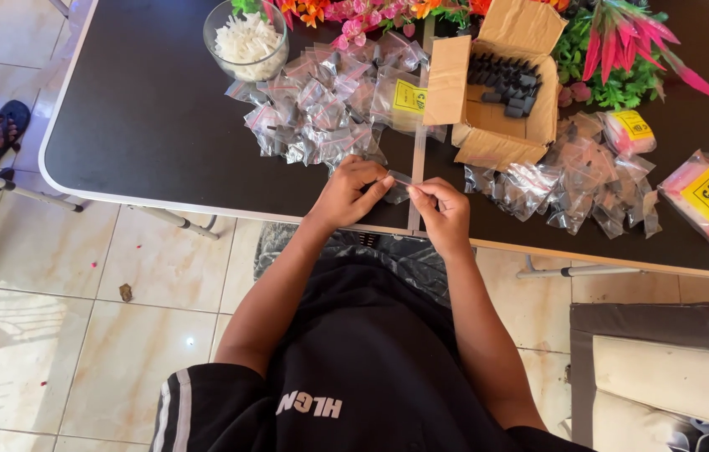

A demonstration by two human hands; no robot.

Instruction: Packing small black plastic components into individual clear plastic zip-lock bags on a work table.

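Two hands pinching one small clear bag [399, 186] at the near edge of the black table [145, 117].
Sitting behind: open cardboard box [496, 84] of dark parts, heaped clear bags [321, 109], glass bowl [247, 40]. Gripping the bag's ends now, left hand [350, 192] and right hand [442, 209], fingertips closed tight on plastic.

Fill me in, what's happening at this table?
A person at a black table holds one small clear plastic bag between both hands: left hand and right hand pinch it at the table's near edge. A heap of similar filled bags lies behind the left hand, another heap to the right. An open cardboard box holds small dark pieces, and a glass bowl holds white bits.
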